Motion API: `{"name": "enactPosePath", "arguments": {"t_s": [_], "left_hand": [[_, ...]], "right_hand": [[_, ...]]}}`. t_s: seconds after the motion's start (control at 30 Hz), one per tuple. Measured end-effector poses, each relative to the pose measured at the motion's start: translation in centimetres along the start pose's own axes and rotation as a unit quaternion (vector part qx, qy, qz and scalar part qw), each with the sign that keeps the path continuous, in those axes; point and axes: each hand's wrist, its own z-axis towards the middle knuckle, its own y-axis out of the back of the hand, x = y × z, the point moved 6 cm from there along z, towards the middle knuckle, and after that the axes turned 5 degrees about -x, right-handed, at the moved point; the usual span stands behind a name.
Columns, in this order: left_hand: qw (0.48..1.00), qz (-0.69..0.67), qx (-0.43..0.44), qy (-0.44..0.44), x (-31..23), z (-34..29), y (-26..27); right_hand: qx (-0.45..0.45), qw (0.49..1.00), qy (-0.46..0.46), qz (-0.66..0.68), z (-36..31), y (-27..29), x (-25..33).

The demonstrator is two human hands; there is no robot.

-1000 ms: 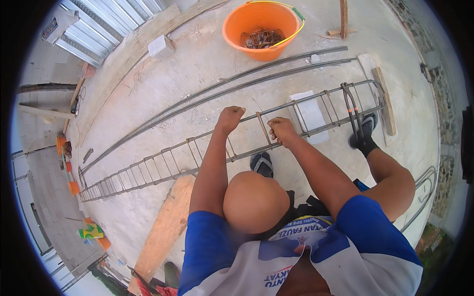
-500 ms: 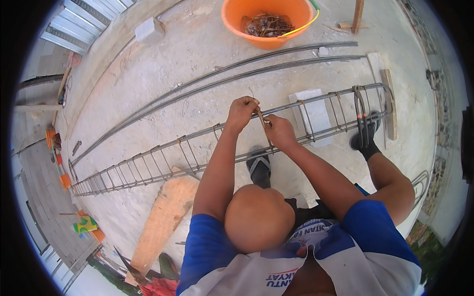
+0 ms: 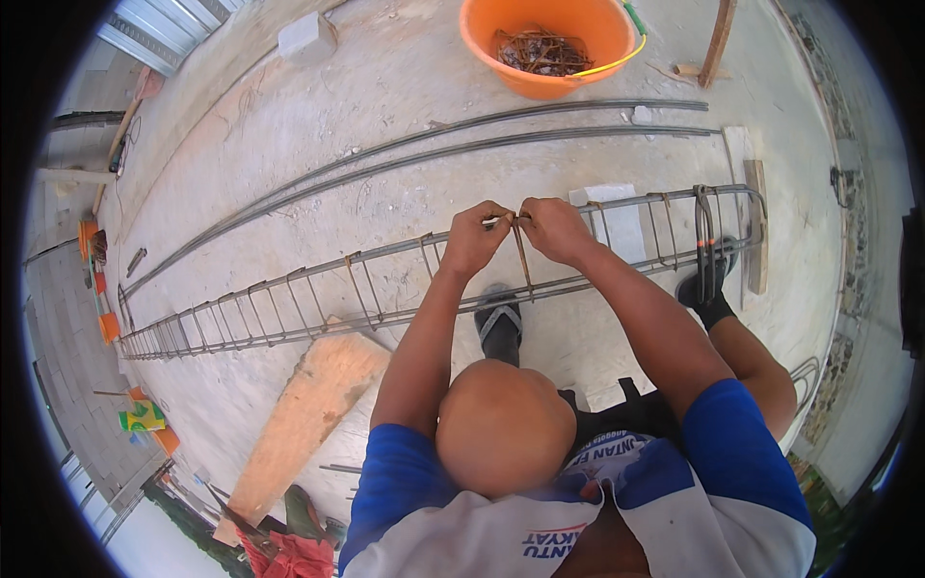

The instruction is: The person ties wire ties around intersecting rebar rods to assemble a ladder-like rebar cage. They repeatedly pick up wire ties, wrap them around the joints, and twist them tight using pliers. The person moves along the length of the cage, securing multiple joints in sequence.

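Note:
A long ladder-like rebar cage [image 3: 405, 252] runs across in front of me, its bars joined by thin stirrups. Both hands meet at its far bar, over a rusty brown stirrup [image 3: 521, 260]. My left hand [image 3: 474, 238] is closed in a pinch, its fingertips on a thin tie wire [image 3: 511, 221] at that joint. Close beside it, my right hand [image 3: 556, 229] is also closed, thumb and finger pinched on the wire; most of the wire is hidden by the fingers. Pincers [image 3: 706, 241] with orange-banded handles hang over the cage near its right end.
An orange tub [image 3: 482, 48] holding a heap of wire stands beyond loose rebar rods [image 3: 424, 147]. Pale blocks [image 3: 617, 226] and a wood piece [image 3: 757, 231] sit under the cage's right end. A wooden plank [image 3: 308, 424] lies at lower left. My sandaled feet are by the cage.
My right hand has moved up from below the far bar to the joint beside my left hand. The left hand has shifted slightly nearer. The whole view has tilted a little.

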Motion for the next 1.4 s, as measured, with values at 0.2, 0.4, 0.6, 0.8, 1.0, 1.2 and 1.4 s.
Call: {"name": "enactPosePath", "arguments": {"t_s": [0.2,0.4,0.6,0.8,1.0,1.2,1.4], "left_hand": [[0.984,0.069,-0.064,-0.15,-1.0,-2.1,0.5],[0.993,0.072,-0.068,-0.062,-1.5,-1.8,0.1],[0.992,0.114,-0.063,-0.004,-1.2,-1.8,-0.5],[0.994,0.07,-0.075,-0.041,-1.0,-2.2,-0.7],[0.995,0.098,0.002,0.014,-1.5,-2.2,-0.2],[0.993,0.095,0.052,-0.046,-1.1,-1.6,0.4],[0.992,0.042,0.11,0.038,-0.2,-0.9,0.9]], "right_hand": [[0.015,0.999,0.007,0.042,1.2,-0.4,-0.4],[-0.05,0.986,-0.06,0.147,0.1,-1.2,-1.1],[-0.082,0.971,-0.075,0.212,-0.4,-2.1,-2.0],[-0.133,0.941,-0.139,0.28,-2.7,-2.0,-1.4],[-0.172,0.956,-0.087,0.219,-3.1,-2.0,-0.5],[-0.197,0.972,-0.035,0.122,-2.7,-2.6,0.4],[-0.212,0.967,-0.032,0.14,-2.7,-2.6,0.5]]}}
